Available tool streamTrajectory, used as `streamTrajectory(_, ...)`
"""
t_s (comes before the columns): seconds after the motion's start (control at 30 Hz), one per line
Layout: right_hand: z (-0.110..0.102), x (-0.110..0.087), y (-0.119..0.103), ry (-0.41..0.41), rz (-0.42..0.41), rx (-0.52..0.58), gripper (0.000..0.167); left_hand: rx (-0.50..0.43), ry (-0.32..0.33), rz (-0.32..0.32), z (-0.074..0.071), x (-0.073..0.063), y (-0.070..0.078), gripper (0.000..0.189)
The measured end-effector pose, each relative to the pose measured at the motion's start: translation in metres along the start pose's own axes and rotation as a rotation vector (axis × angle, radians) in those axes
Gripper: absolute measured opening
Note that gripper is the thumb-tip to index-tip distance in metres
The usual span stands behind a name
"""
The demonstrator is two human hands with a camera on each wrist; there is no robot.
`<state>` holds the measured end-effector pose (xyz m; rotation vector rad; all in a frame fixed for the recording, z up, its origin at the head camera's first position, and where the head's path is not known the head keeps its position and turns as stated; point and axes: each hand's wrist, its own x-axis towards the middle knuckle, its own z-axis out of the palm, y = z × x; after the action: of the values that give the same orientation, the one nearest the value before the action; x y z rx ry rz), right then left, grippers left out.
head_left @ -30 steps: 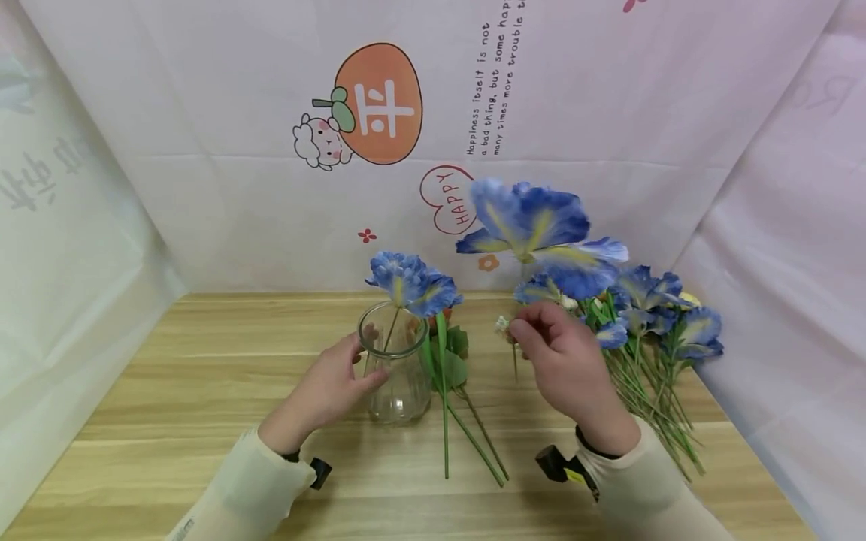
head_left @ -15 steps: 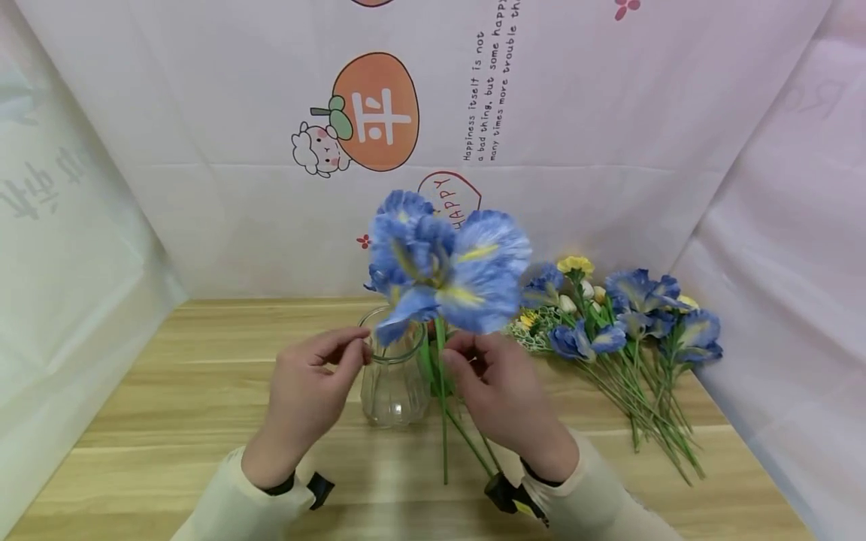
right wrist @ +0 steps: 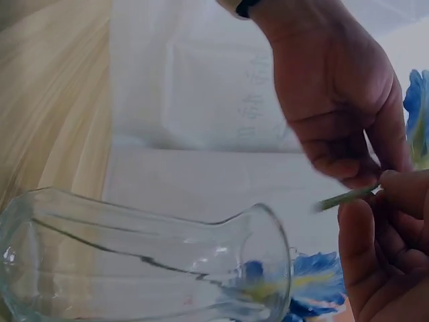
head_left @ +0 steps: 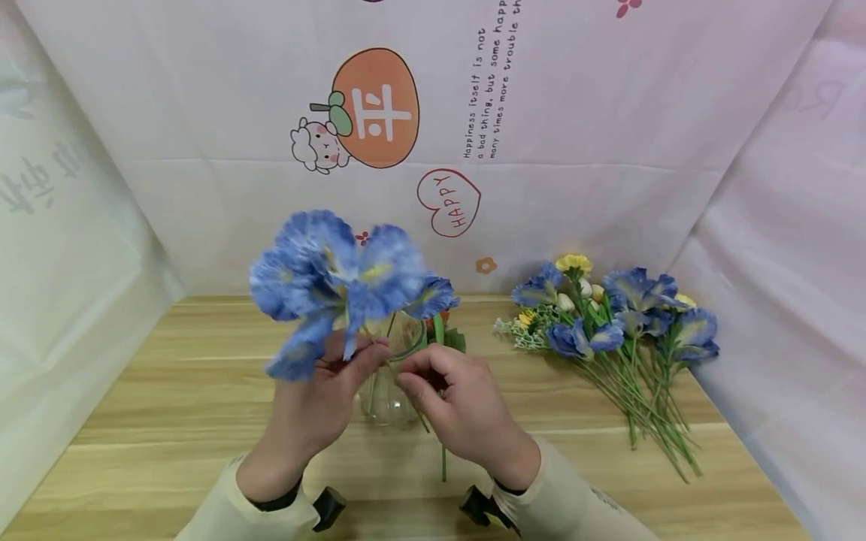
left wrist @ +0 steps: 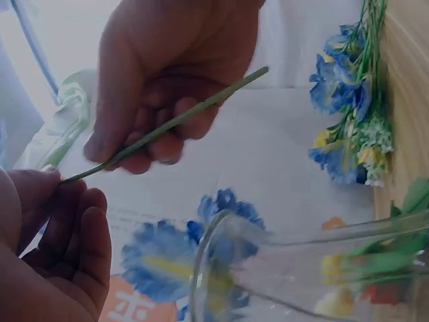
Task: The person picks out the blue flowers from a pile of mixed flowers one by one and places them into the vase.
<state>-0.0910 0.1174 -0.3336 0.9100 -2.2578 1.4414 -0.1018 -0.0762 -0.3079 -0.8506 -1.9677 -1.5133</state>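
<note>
A blue iris (head_left: 325, 263) with yellow streaks is held above the table, its bloom in front of my left hand (head_left: 307, 413). My left thumb and fingers pinch its stem close below the bloom. The right hand (head_left: 467, 402) pinches the same stem lower down. In the left wrist view the green stem (left wrist: 194, 111) runs between both hands, its cut end free. Behind the hands stands a clear ribbed glass vase (head_left: 389, 409), partly covered by them. Another blue iris (head_left: 436, 297) leans in the vase; its thin stem (right wrist: 100, 247) shows through the glass.
Right of the vase lie green leaves (head_left: 455, 340) and a loose stem (head_left: 443, 462). A pile of flowers, with blue irises (head_left: 636, 293), a yellow bloom (head_left: 573, 263) and long stems (head_left: 652, 413), lies on the table's right side. White printed cloth (head_left: 575, 113) closes off the back and sides.
My right hand has carried the blue iris from the pile leftward to the vase. The left hand has let go of the vase and now pinches the iris stem.
</note>
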Motion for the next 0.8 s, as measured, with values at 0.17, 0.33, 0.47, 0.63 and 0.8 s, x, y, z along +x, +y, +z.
streamTrajectory(0.17,-0.004,-0.004,0.015,0.013,0.124,-0.009,0.009,0.004,0.147,-0.191,-0.020,0.010,0.000,0.010)
streamTrajectory(0.33,-0.008,-0.009,0.030,0.028,0.206,-0.077,0.007,-0.014,0.284,-0.256,-0.044,0.028,-0.002,0.017)
streamTrajectory(0.47,-0.009,-0.010,0.037,0.024,0.236,-0.121,0.007,-0.020,0.335,-0.247,-0.051,0.039,-0.013,0.020)
streamTrajectory(0.63,-0.006,-0.009,0.044,-0.047,0.378,-0.158,0.022,-0.069,0.333,-0.267,-0.046,0.040,-0.034,0.016)
streamTrajectory(0.8,-0.003,-0.006,0.047,-0.144,0.473,-0.159,0.052,0.066,0.280,-0.319,-0.035,0.037,-0.051,0.018)
